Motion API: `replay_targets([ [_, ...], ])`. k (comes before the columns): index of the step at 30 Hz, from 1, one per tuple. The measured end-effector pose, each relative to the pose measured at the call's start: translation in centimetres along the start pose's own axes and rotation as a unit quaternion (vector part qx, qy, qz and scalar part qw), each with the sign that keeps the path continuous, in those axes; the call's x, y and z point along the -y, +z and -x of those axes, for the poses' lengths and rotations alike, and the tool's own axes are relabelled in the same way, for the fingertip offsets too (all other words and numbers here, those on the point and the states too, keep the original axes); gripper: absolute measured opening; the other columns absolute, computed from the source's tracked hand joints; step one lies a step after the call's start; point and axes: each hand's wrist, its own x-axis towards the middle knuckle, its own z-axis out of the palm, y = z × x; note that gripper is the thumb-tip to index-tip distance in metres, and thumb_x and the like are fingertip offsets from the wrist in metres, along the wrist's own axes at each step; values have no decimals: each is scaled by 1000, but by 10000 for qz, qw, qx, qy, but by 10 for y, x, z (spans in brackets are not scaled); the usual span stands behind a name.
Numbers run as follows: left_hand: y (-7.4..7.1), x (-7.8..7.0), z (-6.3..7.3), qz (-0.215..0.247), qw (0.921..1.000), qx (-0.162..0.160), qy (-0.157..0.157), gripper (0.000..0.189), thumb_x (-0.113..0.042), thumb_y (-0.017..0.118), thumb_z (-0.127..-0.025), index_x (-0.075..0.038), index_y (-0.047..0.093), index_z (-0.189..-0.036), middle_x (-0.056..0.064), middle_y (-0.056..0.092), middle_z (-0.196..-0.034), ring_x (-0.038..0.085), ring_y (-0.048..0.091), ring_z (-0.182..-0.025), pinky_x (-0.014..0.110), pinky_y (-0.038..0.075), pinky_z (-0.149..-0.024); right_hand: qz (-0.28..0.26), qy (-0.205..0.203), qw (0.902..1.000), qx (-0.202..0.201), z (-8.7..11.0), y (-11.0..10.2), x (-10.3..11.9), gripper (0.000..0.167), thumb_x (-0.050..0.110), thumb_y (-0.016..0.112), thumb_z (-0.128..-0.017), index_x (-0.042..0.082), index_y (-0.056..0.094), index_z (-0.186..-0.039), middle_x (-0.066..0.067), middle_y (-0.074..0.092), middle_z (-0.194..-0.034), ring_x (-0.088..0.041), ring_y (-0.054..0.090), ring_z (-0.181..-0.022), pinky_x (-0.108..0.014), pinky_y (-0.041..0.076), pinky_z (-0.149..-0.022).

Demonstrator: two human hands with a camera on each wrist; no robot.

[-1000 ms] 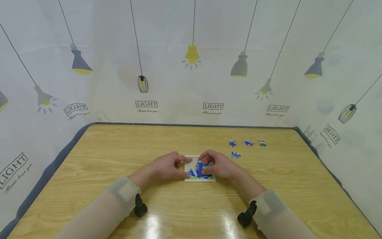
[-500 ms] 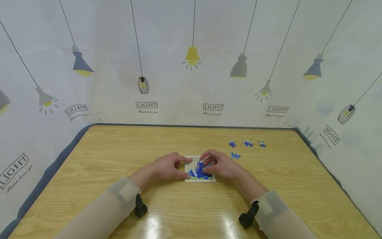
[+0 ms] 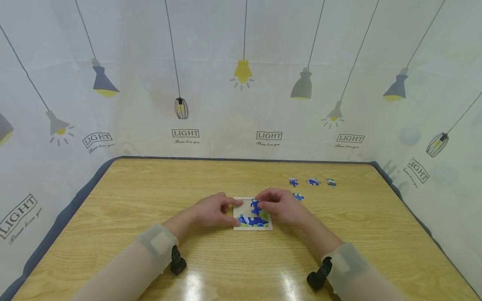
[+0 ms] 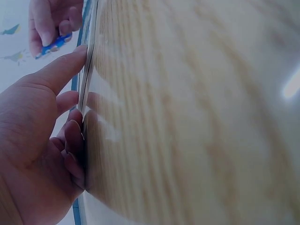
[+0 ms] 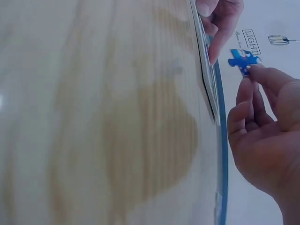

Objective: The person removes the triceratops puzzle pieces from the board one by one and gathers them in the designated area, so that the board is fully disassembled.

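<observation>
A square jigsaw puzzle board with a pale frame lies mid-table, blue and green pieces fitted along its lower part. My left hand rests at its left side, thumb and extended index finger touching the frame. The left wrist view shows the remaining fingers bent beside the board's edge. Above the board's upper right, my right hand pinches a blue jigsaw piece between thumb and fingers. In the right wrist view that piece is held up, apart from the board.
Several loose jigsaw pieces lie beyond the right hand: a blue one, another blue one, a greenish one and a blue one partly behind the hand. A lamp-patterned curtain encloses the table.
My right hand has lifted the pinched jigsaw piece and shifted slightly right, uncovering more of the fitted pieces. My left hand stays on the board's left side.
</observation>
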Motion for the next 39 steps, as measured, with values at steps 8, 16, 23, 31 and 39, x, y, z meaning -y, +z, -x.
replay_targets([
  [8,2,-1,0,-23,10000,-88,3,67,-54,87,-92,-37,66,-153,2,57,-102,19,53,-93,36,40,-80,-275,-57,9989,-381,20,-39,-11,28,28,75,-107,11,74,-128,-9,76,-109,-25,71,-98,-36,62,-83],
  [16,3,1,-1,26,9999,-110,33,67,-54,87,-91,-36,66,-152,2,55,-101,19,53,-93,36,39,-80,43,218,9969,-752,39,-96,-36,37,30,71,-110,4,70,-137,-8,76,-111,-19,74,-97,-36,62,-81],
  [23,2,0,0,100,9999,-72,59,67,-54,87,-91,-35,67,-152,2,55,-101,19,52,-94,37,39,-81,688,699,9909,-927,41,-126,-60,32,24,67,-111,1,71,-133,-6,71,-99,-20,63,-86,-32,51,-67],
  [31,2,0,0,75,10000,-38,38,65,-54,86,-92,-37,67,-152,2,55,-102,20,53,-94,37,40,-81,1106,1235,9814,-966,41,-133,-73,35,27,66,-112,0,70,-133,-4,70,-95,-20,61,-83,-32,50,-66],
  [39,2,0,0,15,9999,-88,104,67,-53,87,-92,-34,67,-153,2,55,-101,18,51,-93,35,40,-80,860,1358,9825,-936,36,-137,-78,41,31,65,-112,1,66,-141,-1,65,-85,-15,55,-68,-30,46,-58],
])
